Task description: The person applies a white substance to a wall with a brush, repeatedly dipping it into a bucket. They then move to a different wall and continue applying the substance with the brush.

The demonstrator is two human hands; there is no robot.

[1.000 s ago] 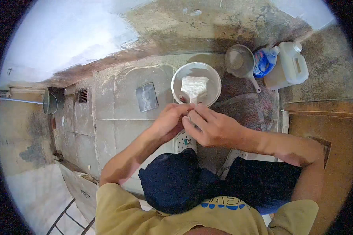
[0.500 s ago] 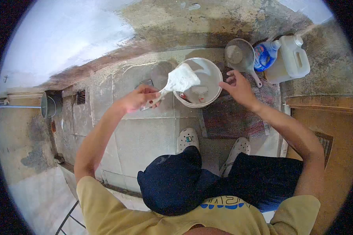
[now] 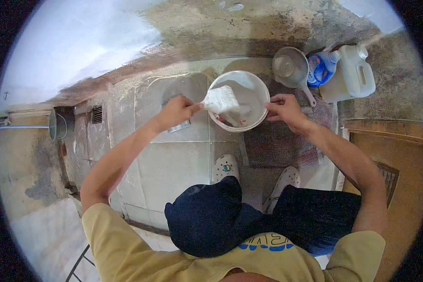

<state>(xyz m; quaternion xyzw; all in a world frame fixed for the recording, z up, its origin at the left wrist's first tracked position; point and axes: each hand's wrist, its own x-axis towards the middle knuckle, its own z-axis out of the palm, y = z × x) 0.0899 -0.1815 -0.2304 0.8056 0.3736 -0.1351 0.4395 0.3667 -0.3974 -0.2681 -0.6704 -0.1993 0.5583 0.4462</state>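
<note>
Head view | wide white-coated paintbrush [image 3: 221, 100] is gripped by left hand [image 3: 176, 112], bristles over round white plastic bowl [image 3: 256, 89] | bowl rim is clasped by right hand [image 3: 283, 109] | bowl sits on tiled floor [image 3: 174, 160]

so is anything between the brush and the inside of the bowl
Nothing visible. The left hand holds the paintbrush with its bristles already over the open bowl, and the right hand grips the bowl's rim on the far side.
</note>
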